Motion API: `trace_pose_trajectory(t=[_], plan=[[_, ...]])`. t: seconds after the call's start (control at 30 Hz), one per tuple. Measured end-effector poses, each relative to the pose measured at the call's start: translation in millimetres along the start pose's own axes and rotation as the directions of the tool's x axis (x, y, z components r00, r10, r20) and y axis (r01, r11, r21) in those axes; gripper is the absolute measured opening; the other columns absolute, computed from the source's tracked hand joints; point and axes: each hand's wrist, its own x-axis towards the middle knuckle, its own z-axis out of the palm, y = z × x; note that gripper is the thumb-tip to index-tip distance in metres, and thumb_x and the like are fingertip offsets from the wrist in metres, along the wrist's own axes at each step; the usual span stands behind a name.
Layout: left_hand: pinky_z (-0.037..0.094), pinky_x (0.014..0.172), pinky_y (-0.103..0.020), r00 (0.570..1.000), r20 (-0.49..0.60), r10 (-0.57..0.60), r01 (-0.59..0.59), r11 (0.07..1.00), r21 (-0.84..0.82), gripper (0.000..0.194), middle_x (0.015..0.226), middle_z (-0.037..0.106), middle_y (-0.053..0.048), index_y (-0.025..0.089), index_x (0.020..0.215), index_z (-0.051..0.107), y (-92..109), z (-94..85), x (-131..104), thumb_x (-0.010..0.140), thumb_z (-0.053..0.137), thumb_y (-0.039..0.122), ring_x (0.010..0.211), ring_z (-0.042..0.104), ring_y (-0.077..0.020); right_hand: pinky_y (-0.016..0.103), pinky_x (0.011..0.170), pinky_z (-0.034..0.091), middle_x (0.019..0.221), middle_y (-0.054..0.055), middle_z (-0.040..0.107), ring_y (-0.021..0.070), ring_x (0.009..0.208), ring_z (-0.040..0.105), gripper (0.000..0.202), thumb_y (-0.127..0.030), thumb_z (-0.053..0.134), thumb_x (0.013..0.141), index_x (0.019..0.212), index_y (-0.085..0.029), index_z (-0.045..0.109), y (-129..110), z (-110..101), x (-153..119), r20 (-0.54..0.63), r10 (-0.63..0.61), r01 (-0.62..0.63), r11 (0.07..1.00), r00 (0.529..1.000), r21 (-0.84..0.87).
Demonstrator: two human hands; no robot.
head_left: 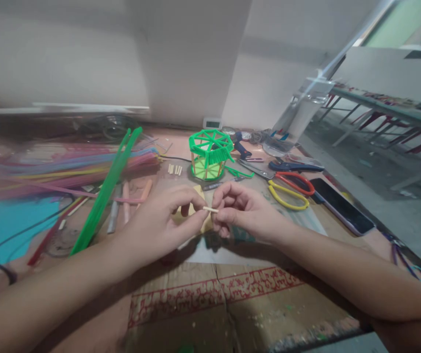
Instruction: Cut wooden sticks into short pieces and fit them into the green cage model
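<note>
A short pale stick [210,209] is held level between my two hands at the middle of the view. My left hand [175,215] pinches its left end between thumb and forefinger. The right end sits in the pinch of my right hand [245,211], whose other fingers curl below. Just behind my hands stands a green octagonal frame model [211,154] with thin upright posts and a light green base. Several short pale sticks [175,169] lie to the left of it. A yellowish piece [207,225] lies under my fingers, partly hidden.
Green pipe cleaners [103,196] and a blurred coloured bundle [85,169] lie left. Scissors with red and yellow handles [287,193], blue-handled pliers [300,166] and a phone [340,206] lie right. A clear bottle [298,117] stands behind them.
</note>
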Motion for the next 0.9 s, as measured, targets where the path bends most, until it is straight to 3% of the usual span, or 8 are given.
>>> trace_pose_trajectory(t=[0.17, 0.37, 0.6, 0.73, 0.9], plan=[[0.044, 0.069, -0.025, 0.999, 0.042, -0.005, 0.007, 0.999, -0.045, 0.02, 0.077, 0.065, 0.002, 0.019, 0.078, 0.067, -1.9, -0.1, 0.1, 0.092, 0.054, 0.023, 0.075, 0.059, -0.0125, 0.019, 0.06, 0.058, 0.074, -0.002, 0.073, 0.0083, 0.062, 0.07, 0.019, -0.023, 0.079, 0.082, 0.094, -0.017, 0.065, -2.6, 2.8, -0.8, -0.005, -0.01, 0.01, 1.0, 1.0, -0.013], [0.045, 0.076, -0.025, 0.993, 0.12, 0.005, 0.007, 0.994, -0.105, 0.026, 0.084, 0.068, 0.002, 0.021, 0.082, 0.069, -5.1, 3.5, -1.9, 0.098, 0.049, 0.024, 0.083, 0.062, -0.0125, 0.02, 0.061, 0.059, 0.075, 0.0, 0.075, 0.0081, 0.06, 0.07, 0.017, -0.029, 0.076, 0.085, 0.096, -0.017, 0.073, 2.0, 2.2, 1.5, 0.001, -0.017, 0.017, 0.999, 1.0, 0.046], [0.045, 0.079, -0.024, 0.988, 0.152, 0.037, -0.028, 0.998, -0.062, 0.02, 0.092, 0.069, 0.003, 0.024, 0.096, 0.07, -9.4, 9.6, -5.1, 0.1, 0.05, 0.027, 0.089, 0.063, -0.0125, 0.012, 0.049, 0.049, 0.062, -0.003, 0.069, 0.004, 0.052, 0.061, 0.02, -0.036, 0.08, 0.081, 0.084, -0.017, 0.076, 5.1, 0.3, 2.8, -0.142, 0.027, -0.021, 0.999, 0.989, 0.046], [0.047, 0.082, -0.022, 0.991, 0.127, 0.045, -0.026, 0.989, -0.145, 0.017, 0.094, 0.07, 0.004, 0.025, 0.095, 0.07, -5.3, 9.7, -7.1, 0.098, 0.053, 0.024, 0.091, 0.064, -0.0112, 0.011, 0.046, 0.044, 0.059, -0.003, 0.066, 0.0031, 0.049, 0.056, 0.023, -0.037, 0.082, 0.079, 0.083, -0.015, 0.076, 1.7, 2.6, 2.1, -0.106, 0.105, -0.088, 0.984, 0.989, 0.157], [0.047, 0.086, -0.022, 0.989, 0.143, -0.031, 0.064, 0.97, -0.232, 0.019, 0.097, 0.072, 0.005, 0.027, 0.095, 0.072, 2.8, 10.5, -9.1, 0.099, 0.053, 0.027, 0.093, 0.065, -0.0108, 0.011, 0.044, 0.041, 0.055, -0.004, 0.061, 0.0026, 0.045, 0.051, 0.029, -0.04, 0.083, 0.078, 0.084, -0.013, 0.075, 2.0, 5.3, -0.7, -0.061, 0.184, -0.162, 0.95, 0.981, 0.269]])
